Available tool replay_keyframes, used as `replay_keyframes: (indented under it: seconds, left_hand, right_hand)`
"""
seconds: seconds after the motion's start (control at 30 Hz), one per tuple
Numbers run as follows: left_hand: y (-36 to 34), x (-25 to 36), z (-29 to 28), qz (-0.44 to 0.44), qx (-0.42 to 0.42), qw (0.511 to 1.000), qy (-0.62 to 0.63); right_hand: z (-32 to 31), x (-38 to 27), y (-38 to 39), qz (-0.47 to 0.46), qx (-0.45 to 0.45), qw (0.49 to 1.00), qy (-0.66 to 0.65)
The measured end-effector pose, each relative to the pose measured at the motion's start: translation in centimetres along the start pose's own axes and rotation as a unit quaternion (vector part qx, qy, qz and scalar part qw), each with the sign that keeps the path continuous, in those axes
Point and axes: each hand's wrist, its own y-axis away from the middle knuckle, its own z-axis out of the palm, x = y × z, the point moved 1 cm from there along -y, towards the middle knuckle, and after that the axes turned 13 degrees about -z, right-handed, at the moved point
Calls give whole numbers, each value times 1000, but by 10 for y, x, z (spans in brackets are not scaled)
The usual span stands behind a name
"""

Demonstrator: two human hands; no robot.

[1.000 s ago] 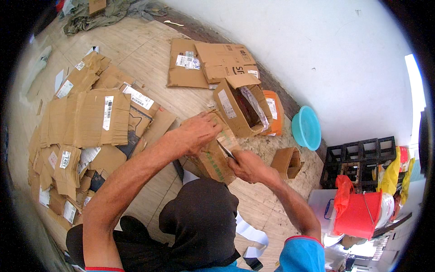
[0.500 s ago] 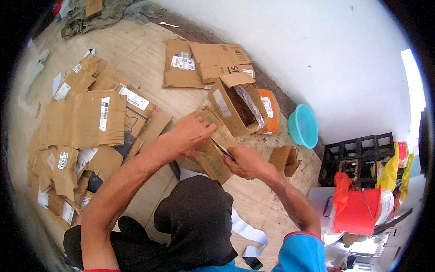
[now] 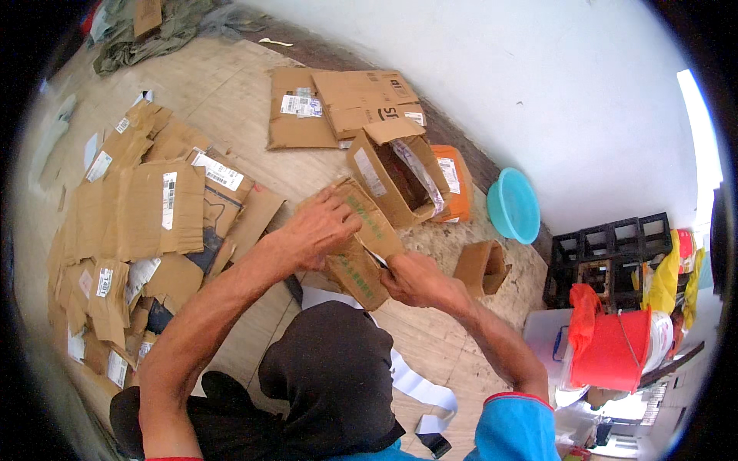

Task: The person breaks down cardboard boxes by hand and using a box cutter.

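Note:
A small brown cardboard box (image 3: pixel 357 270) with green print is in front of me, with a slit along its middle. My left hand (image 3: pixel 323 228) grips its left side, fingers curled over the upper panel. At the right end of the slit, my right hand (image 3: pixel 419 278) is closed around a thin bladed cutting tool (image 3: pixel 380 261). Only a bit of its blade shows, so I cannot tell whether it is a knife or scissors. Just beyond the hands stands an open cardboard carton (image 3: pixel 377 173), touching or nearly touching the small box.
A pile of flattened cardboard (image 3: pixel 138 203) spreads on the left. Folded cartons (image 3: pixel 369 100) lie by the wall, near an orange parcel (image 3: pixel 453 184) and a turquoise basin (image 3: pixel 513 206). To the right are a small open box (image 3: pixel 480 269), black crates (image 3: pixel 607 257) and a red bucket (image 3: pixel 611 349).
The slit between the box's panels gapes wider near my right hand, and less of the blade shows. Both hands keep their grip. The whole view has shifted slightly.

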Motion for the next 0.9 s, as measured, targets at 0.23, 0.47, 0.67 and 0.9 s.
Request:
replay_keyframes:
  seconds: [0.23, 0.47, 0.67, 0.9]
  left_hand:
    - [-9, 4, 13, -24, -31, 999, -10]
    - [-6, 3, 19, -64, -72, 994, -56]
    - [-3, 8, 20, -49, -49, 996, -51]
    - [2, 28, 51, -58, -71, 994, -57]
  right_hand:
    - [-4, -13, 19, 46, -73, 996, 1]
    - [11, -14, -1, -9, -19, 997, 72]
    - [25, -15, 8, 38, -35, 994, 100]
    - [36, -2, 5, 4, 11, 997, 77]
